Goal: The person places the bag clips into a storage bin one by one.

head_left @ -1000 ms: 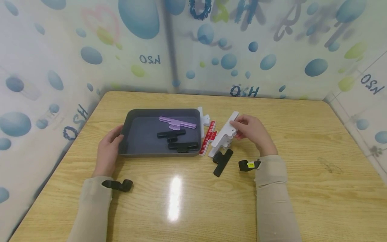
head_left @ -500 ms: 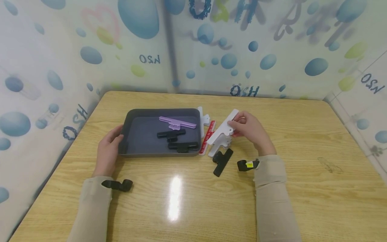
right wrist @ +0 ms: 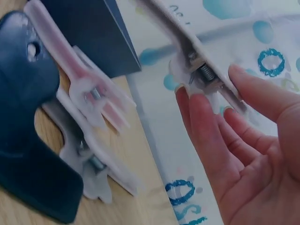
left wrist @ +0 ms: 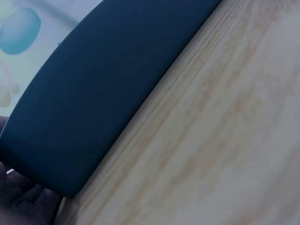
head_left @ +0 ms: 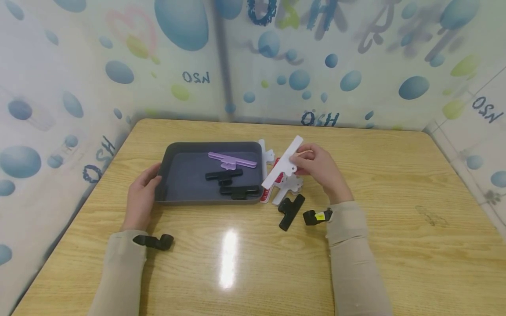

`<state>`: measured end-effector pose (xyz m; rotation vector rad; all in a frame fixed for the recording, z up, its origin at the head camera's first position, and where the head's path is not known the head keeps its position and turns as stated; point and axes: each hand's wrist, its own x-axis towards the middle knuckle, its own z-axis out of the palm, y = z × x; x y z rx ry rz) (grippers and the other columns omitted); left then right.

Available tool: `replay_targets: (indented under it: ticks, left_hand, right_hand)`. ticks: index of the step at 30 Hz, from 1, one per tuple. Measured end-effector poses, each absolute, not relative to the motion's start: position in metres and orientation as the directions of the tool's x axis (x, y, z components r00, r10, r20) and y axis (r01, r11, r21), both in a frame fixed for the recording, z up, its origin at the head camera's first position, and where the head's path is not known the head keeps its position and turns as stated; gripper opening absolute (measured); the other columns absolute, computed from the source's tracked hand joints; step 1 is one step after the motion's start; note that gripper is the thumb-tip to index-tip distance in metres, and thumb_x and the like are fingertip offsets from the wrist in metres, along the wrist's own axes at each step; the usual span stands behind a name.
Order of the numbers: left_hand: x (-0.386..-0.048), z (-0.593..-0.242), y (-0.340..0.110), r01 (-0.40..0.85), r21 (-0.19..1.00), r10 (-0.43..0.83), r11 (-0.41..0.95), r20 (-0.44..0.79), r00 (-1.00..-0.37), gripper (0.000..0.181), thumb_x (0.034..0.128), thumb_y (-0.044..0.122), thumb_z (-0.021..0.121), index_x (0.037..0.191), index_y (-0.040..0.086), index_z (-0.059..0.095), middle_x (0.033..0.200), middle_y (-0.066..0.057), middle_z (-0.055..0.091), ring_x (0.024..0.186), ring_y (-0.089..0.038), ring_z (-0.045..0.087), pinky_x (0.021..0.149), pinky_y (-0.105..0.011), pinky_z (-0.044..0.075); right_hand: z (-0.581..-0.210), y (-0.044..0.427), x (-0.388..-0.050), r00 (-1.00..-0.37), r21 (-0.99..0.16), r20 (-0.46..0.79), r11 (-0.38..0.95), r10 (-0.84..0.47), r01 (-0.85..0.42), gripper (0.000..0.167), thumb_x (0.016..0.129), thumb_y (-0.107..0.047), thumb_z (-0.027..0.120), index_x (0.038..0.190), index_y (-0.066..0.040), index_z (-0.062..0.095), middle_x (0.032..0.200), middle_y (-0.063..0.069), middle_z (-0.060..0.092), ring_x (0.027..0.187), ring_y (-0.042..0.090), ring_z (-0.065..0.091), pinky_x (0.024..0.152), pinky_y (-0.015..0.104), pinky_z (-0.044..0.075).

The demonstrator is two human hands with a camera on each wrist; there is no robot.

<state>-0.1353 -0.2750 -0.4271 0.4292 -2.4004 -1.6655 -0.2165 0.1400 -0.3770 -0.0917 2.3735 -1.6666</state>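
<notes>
My right hand (head_left: 319, 169) pinches a white clip (head_left: 282, 163) between thumb and fingers, raised above the others. Its spring shows in the right wrist view. Beneath it lie a red-and-white clip (head_left: 266, 195) and another white clip (head_left: 287, 188), with a black clip (head_left: 291, 213) nearer me. At the left end of a dark grey tray (head_left: 186, 202), my left hand (head_left: 141, 195) holds the wall, its fingers partly hidden. Inside the tray are a purple clip (head_left: 233, 159) and two black clips, one behind (head_left: 223, 175) and one in front (head_left: 239, 190).
One more white clip (head_left: 268, 156) lies against the tray's right wall, partly hidden. The wooden table (head_left: 395, 197) meets patterned walls (head_left: 348, 66) at the back and sides.
My right hand has lifted the white clip off the one under it and moved it up and left, towards the tray. The left hand and tray have stayed put.
</notes>
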Motion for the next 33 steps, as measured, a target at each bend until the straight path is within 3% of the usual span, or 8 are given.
replay_targets:
  ticks: [6,12,19,33]
  left_hand:
    - [-0.136,-0.427,-0.275,-0.139,0.934,-0.343,0.33,-0.018,-0.939,0.041,0.0948,0.031,0.041,0.135,0.021,0.041,0.138,0.003,0.038,0.126,-0.011,0.032,0.104,-0.034,0.027]
    - [-0.136,-0.427,-0.275,-0.132,0.935,-0.339,0.33,-0.012,-0.941,0.042,0.0947,0.032,0.041,0.135,0.021,0.041,0.138,0.002,0.038,0.126,-0.012,0.033,0.104,-0.034,0.027]
    - [-0.136,-0.427,-0.275,-0.13,0.935,-0.341,0.33,-0.01,-0.94,0.041,0.0948,0.031,0.041,0.135,0.021,0.041,0.138,0.002,0.039,0.125,-0.011,0.033,0.103,-0.034,0.027]
    - [-0.136,-0.429,-0.276,-0.13,0.93,-0.335,0.345,-0.008,-0.942,0.042,0.0946,0.033,0.041,0.135,0.021,0.041,0.138,0.002,0.039,0.125,-0.012,0.033,0.103,-0.035,0.027]
  right_hand:
    - [-0.377,0.131,-0.216,-0.96,-0.933,-0.166,0.351,-0.224,0.079,0.052,0.079,-0.038,0.066,0.12,-0.011,0.05,0.102,0.011,0.059,0.085,0.026,0.061,0.08,0.04,0.05]
    - [-0.378,0.124,-0.215,-0.937,-0.941,-0.185,0.327,-0.295,0.083,0.05,0.079,-0.04,0.065,0.116,-0.007,0.058,0.104,0.008,0.061,0.088,0.02,0.061,0.082,0.033,0.049]
    - [-0.38,0.114,-0.213,-0.917,-0.955,-0.168,0.289,-0.362,0.061,0.042,0.082,-0.037,0.063,0.108,-0.003,0.061,0.099,0.011,0.062,0.088,0.022,0.061,0.082,0.034,0.049]
    - [-0.386,0.097,-0.208,-0.916,-0.97,-0.073,0.242,-0.394,-0.026,0.042,0.086,-0.037,0.058,0.116,-0.008,0.055,0.105,0.008,0.058,0.09,0.022,0.058,0.079,0.038,0.049]
